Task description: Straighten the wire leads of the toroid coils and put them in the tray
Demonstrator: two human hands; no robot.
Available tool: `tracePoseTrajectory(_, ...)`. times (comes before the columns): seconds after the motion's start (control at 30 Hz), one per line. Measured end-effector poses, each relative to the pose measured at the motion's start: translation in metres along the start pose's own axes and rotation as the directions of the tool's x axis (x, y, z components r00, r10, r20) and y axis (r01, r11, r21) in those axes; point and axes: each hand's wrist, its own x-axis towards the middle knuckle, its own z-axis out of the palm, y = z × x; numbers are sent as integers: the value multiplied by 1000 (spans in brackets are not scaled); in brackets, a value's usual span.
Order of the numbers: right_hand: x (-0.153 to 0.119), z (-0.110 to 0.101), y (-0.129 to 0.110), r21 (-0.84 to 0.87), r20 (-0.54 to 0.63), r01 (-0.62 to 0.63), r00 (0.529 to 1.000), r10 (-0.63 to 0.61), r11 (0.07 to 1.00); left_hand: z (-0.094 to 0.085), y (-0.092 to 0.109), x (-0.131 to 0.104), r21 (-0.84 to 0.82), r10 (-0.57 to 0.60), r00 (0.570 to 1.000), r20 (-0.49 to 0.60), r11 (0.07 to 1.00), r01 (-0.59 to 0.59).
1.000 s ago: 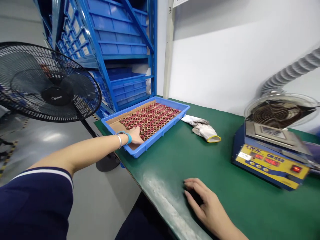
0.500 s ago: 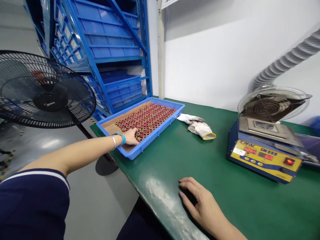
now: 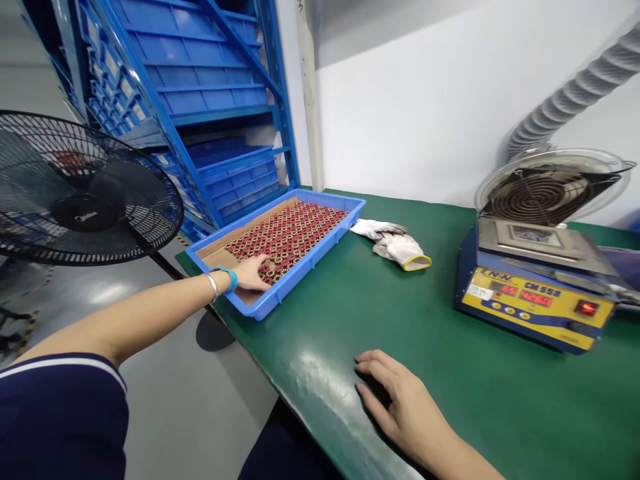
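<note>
My left hand (image 3: 253, 272) reaches into the near end of a shallow blue tray (image 3: 296, 267). Its thumb and forefinger are apart in a curve at the edge of the small dark-red and gold parts (image 3: 293, 230), which lie in close rows. Whether a fingertip touches one of them is hard to see. On the green table (image 3: 320, 333), nearer to me, rests my right hand (image 3: 407, 403), loosely curled, thumb and fingers apart, with nothing in it. Brown cardboard (image 3: 213, 252) lines the tray beneath the parts.
White work gloves with a yellow cuff (image 3: 400, 250) lie right of the tray. A yellow and blue heated unit with red digits (image 3: 537, 300) stands at the right, a fan (image 3: 540, 193) and grey hose (image 3: 570, 93) behind it. A black floor fan (image 3: 87, 207) and blue shelving (image 3: 200, 100) are left.
The view has shifted slightly, so the tray and shelving sit a little further left. My left hand stays at the same end of the tray, and my right hand still rests on the table.
</note>
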Motion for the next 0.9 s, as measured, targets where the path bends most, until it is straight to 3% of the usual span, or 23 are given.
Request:
tracePoseTrajectory(0.33, 2, -1, 1, -6, -4, 6, 1000, -6, 1000, 11, 3, -2, 26, -69, 996, 52, 997, 67)
tracePoseTrajectory(0.63, 2, -2, -1, 2, 16, -4, 1000, 4, 1000, 6, 1, 7, -132, 1, 1000, -25, 991, -4)
tracePoseTrajectory(0.9, 1, -4, -1, 4, 29, -12, 1000, 12, 1000, -4, 0, -6, -269, -2, 997, -73, 963, -18)
